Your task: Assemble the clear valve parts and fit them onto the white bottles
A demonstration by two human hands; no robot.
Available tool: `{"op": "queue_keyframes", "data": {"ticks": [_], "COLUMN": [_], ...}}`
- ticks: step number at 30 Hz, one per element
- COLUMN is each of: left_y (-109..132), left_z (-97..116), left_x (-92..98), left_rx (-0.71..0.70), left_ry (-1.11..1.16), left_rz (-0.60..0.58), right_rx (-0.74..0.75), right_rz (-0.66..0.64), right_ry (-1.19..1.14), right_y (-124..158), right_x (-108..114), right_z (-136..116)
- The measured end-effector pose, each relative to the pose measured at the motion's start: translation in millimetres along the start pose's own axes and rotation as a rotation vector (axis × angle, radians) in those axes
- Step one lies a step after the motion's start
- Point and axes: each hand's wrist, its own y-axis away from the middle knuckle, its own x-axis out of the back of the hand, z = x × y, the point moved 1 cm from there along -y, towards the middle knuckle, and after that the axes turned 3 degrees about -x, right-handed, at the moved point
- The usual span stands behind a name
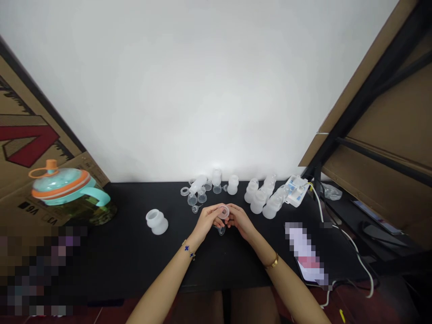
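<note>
Near the middle of the black table, a pale translucent ring is held between both hands. My left hand grips its left side with the fingers closed. From the right, my right hand pinches the ring's other side. A small clear piece shows just below the fingers; whether it touches them I cannot tell. Behind the hands lie several clear caps and loose rings. One open white bottle stands apart on the left, and another white bottle stands behind the hands.
Several white bottles with clear tops stand at the back right, beside a white power strip with cables. A phone lies at the right. On the left are a large jug with a turquoise handle and a cardboard box.
</note>
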Motion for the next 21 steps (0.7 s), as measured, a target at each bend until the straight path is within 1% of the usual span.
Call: {"op": "queue_keyframes", "data": {"ticks": [4,7,12,17,21], "left_y": [-1.3,-2.4,0.3,4.5,4.0], "left_z": [-1.6,-2.6,0.3,1.3,-1.3], "left_x": [1.1,1.4,-1.1,-4.7,-4.6], "left_rx": [-0.037,-0.030,0.029,0.106,0.134], "left_ry": [-0.030,-0.039,-0.005,0.062,0.100], "left_rz": [-0.027,-0.064,-0.104,-0.194,-0.180], "right_rx": [-0.004,-0.005,0.007,0.048,0.059], "right_rz": [-0.011,-0.028,-0.021,0.004,0.009], "right_ry": [0.057,0.102,0.127,0.160,0.151], "right_y": [0.4,1.7,3.7,3.5,0.2], "right_x": [-2.1,-3.1,-4.4,-5.6,-3.9], "right_z": [2.3,1.5,-1.5,0.3,5.1]}}
